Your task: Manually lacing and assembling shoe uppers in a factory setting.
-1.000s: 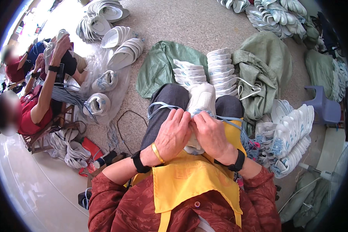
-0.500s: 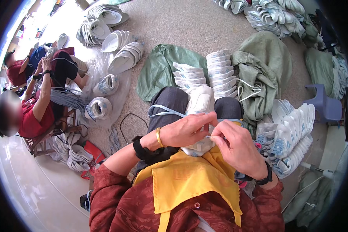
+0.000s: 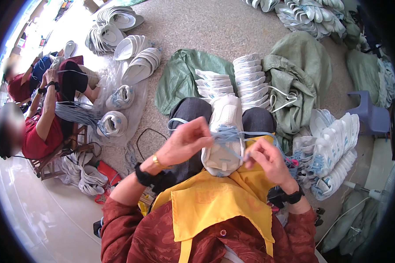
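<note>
Across my lap, between my dark-trousered knees, lies a white shoe upper (image 3: 222, 163) with its toe pointing away from me. A light-blue shoelace (image 3: 227, 133) crosses its middle, and a loose length trails over my right knee. At the upper's left side my left hand (image 3: 188, 142) has thumb and fingertips pressed together at the lace. My right hand (image 3: 266, 161), lower and to the right, pinches a stretch of the lace that runs back to the upper. The exact grip of the left fingertips is partly hidden.
Stacked white uppers (image 3: 250, 83) stand beyond my knees, beside green sacking (image 3: 182, 76). More laced uppers (image 3: 331, 144) are piled at my right by a blue-grey stool (image 3: 369, 113). At left, two seated people in red (image 3: 46, 118) handle shoe parts near a lace bundle (image 3: 77, 109).
My hands have drawn apart, the left one up and left, the right one slightly right and down. The upper and the lace across it now show between them.
</note>
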A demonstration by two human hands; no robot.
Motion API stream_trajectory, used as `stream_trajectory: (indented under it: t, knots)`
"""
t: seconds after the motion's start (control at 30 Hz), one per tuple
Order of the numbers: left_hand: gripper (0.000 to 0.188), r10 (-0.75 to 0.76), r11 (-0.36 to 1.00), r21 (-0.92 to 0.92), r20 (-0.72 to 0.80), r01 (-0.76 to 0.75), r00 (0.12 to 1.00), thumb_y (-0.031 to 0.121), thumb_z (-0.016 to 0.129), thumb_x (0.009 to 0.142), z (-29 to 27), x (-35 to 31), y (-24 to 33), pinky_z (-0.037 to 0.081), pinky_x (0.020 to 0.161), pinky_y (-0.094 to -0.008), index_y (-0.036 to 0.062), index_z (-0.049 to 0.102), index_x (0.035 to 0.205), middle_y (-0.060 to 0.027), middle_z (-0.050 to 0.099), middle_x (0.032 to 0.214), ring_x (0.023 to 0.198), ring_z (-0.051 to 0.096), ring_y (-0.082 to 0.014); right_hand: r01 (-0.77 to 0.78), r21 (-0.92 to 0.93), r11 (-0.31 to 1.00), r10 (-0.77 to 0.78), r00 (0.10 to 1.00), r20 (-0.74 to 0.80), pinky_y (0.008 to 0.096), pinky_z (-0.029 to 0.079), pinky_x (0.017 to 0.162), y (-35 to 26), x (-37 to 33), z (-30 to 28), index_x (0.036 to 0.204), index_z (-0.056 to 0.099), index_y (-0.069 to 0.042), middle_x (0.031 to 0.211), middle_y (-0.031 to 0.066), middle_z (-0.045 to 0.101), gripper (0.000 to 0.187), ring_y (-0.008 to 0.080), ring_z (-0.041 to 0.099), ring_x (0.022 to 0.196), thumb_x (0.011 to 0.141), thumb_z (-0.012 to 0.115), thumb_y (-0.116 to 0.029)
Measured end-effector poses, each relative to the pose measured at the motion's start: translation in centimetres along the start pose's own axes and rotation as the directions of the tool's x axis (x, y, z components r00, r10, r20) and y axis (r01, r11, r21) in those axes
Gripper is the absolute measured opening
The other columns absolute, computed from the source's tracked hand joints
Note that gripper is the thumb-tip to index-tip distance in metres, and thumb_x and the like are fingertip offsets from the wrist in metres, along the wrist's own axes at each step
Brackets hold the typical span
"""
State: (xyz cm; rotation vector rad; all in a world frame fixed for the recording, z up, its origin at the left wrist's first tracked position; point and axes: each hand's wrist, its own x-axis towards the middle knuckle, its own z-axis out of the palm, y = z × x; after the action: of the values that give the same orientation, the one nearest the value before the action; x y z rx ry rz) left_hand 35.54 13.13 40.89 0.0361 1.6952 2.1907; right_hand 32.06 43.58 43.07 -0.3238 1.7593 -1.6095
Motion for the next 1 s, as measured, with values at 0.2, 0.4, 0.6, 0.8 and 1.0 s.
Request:
stream_trajectory:
  t: [0.2,0.4,0.6,0.8,1.0]
  knots:
    - [0.012,-0.167,0.985,0.008,-0.186,0.171,0.968,0.008,0.070,0.100,-6.7,-7.3,2.8,0.049,0.077,-0.0222,0.0048,0.059,0.098,0.0003,0.065,0.091,0.086,0.061,-0.0068,-0.056,0.377,0.925,0.210,0.901,-0.380,0.0227,0.040,0.056,5.4,-7.9,-10.6,0.094,0.051,-0.010,0.081,0.0007,0.054,0.018,0.0086,0.049,0.064,0.108,0.054,-0.019]
    - [0.018,-0.224,0.973,0.024,-0.127,0.228,0.966,0.018,0.070,0.102,-5.8,-7.5,2.3,0.048,0.075,-0.0225,0.0041,0.061,0.094,0.0028,0.065,0.088,0.082,0.059,-0.0062,-0.024,0.491,0.871,0.267,0.863,-0.430,0.0230,0.035,0.055,9.1,-12.7,-13.6,0.096,0.048,-0.012,0.078,-0.0004,0.046,0.017,0.0084,0.043,0.064,0.110,0.053,-0.020]
    - [0.023,0.111,0.686,0.727,-0.164,0.043,0.980,0.014,0.072,0.096,-3.0,-3.5,1.8,0.045,0.058,-0.0324,-0.0009,0.061,0.083,-0.0084,0.058,0.068,0.061,0.054,-0.0134,-0.035,0.494,0.869,0.302,0.828,-0.473,0.0240,0.036,0.055,10.0,-11.7,-12.7,0.095,0.050,-0.011,0.078,0.0000,0.049,0.019,0.0095,0.046,0.063,0.110,0.052,-0.020]
    - [0.024,0.213,0.725,0.688,-0.281,0.042,0.936,0.010,0.076,0.092,0.6,0.1,0.6,0.040,0.050,-0.0268,0.0007,0.055,0.089,-0.0035,0.059,0.064,0.054,0.051,-0.0075,0.040,0.563,0.825,0.295,0.820,-0.491,0.0234,0.036,0.056,10.7,-11.1,-13.5,0.094,0.050,-0.011,0.078,-0.0007,0.049,0.018,0.0092,0.046,0.063,0.110,0.053,-0.019]
    - [0.024,0.187,0.789,0.608,-0.365,0.082,0.912,0.007,0.079,0.090,1.1,1.7,-1.0,0.042,0.053,-0.0233,0.0040,0.055,0.094,-0.0011,0.062,0.070,0.058,0.053,-0.0051,0.057,0.525,0.849,0.243,0.840,-0.486,0.0234,0.037,0.055,11.0,-10.6,-12.5,0.094,0.051,-0.011,0.079,-0.0013,0.049,0.018,0.0084,0.045,0.064,0.110,0.052,-0.020]
